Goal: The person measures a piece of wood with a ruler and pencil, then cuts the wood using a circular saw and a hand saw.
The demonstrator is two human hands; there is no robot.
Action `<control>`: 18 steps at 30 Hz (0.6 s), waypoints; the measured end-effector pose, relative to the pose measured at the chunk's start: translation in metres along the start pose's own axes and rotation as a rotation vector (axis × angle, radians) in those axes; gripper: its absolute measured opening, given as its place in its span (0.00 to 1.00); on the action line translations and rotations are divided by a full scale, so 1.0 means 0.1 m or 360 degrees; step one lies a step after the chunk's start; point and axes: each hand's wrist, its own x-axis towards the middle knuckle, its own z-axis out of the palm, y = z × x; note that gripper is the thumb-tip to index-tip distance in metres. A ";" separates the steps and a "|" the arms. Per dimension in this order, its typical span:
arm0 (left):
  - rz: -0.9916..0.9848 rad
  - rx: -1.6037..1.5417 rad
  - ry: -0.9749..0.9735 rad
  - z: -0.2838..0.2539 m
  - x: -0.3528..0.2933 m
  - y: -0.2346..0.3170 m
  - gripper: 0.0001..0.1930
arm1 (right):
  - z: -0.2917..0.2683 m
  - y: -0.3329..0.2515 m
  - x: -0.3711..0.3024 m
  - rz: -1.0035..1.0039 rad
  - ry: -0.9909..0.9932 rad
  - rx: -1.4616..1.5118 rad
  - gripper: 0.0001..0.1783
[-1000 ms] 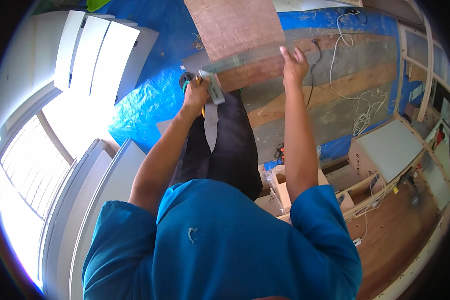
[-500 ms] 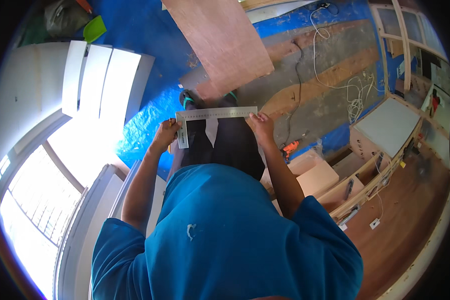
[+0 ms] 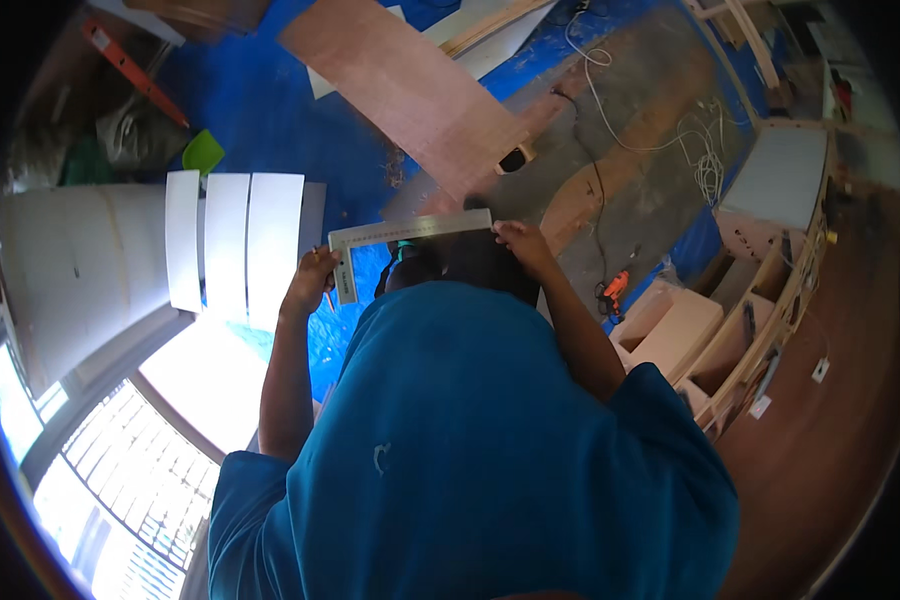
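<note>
I hold a metal try square [image 3: 410, 230] in front of my body, its long marked blade running across and its short arm pointing down at the left end. My left hand [image 3: 312, 280] is closed on the square at its corner. A thin orange stick-like thing, perhaps a pencil, shows just below those fingers. My right hand [image 3: 522, 243] pinches the far end of the blade. Beyond the square, a long reddish-brown plywood sheet [image 3: 400, 85] reaches toward me. My legs and feet are mostly hidden under the square and my teal shirt.
White panels [image 3: 228, 240] stand at the left, with a green dustpan [image 3: 204, 152] behind them. An orange power tool [image 3: 615, 290] and wooden boxes [image 3: 675, 330] are at the right. A white cable [image 3: 708, 170] lies coiled on the floor. Blue sheeting [image 3: 255, 95] covers part of the floor.
My view has turned, and my body has stepped or leaned toward the plywood sheet. The try square has shifted slightly left in the picture and tilts up to the right. Both hands still hold it.
</note>
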 end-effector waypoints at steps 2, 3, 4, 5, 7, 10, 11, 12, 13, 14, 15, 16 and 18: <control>-0.0118 -0.0179 0.0101 -0.21 -0.09 -0.15 0.13 | -0.04 -0.07 -0.12 -0.0135 0.0040 -0.0257 0.22; -0.0161 -0.0296 0.0092 -0.34 -0.09 -0.31 0.12 | -0.12 0.01 -0.15 -0.0134 0.0066 -0.0233 0.22; -0.0161 -0.0268 0.0078 -0.48 -0.10 -0.50 0.12 | -0.21 0.15 -0.15 -0.0210 0.0129 -0.0395 0.21; -0.0186 -0.0411 0.0221 -0.63 -0.14 -0.74 0.11 | -0.29 0.37 -0.17 -0.0277 0.0184 -0.0555 0.20; -0.0221 -0.0416 0.0392 -0.97 -0.26 -1.19 0.11 | -0.50 0.91 -0.21 -0.0373 0.0366 -0.0571 0.18; -0.0483 -0.0646 0.0574 -1.52 -0.44 -1.77 0.09 | -0.83 1.60 -0.26 -0.0372 0.0167 -0.1620 0.16; -0.0496 -0.0694 0.0763 -1.55 -0.52 -1.94 0.09 | -0.76 1.74 -0.35 -0.0039 0.0209 -0.1352 0.17; -0.0209 -0.0066 0.0618 -1.66 -0.72 -2.07 0.10 | -0.70 1.88 -0.45 0.0277 0.0299 -0.1084 0.18; -0.0127 0.0469 0.0524 -1.65 -0.74 -2.11 0.10 | -0.72 2.03 -0.55 0.0668 0.0407 -0.0804 0.19; -0.0053 0.1000 0.0446 -1.57 -0.73 -2.12 0.10 | -0.83 2.23 -0.70 0.0655 0.0376 -0.0680 0.18; -0.0011 0.1263 0.0352 -1.53 -0.74 -2.11 0.11 | -0.87 2.36 -0.78 0.0614 0.0357 -0.0547 0.18; 0.0022 0.1423 0.0253 -1.48 -0.75 -2.13 0.12 | -0.82 2.45 -0.81 0.0899 0.0317 -0.0524 0.18; 0.0159 0.1996 0.0308 -1.89 -0.68 -2.37 0.12 | -0.30 2.70 -0.82 -0.0450 -0.0042 0.1350 0.15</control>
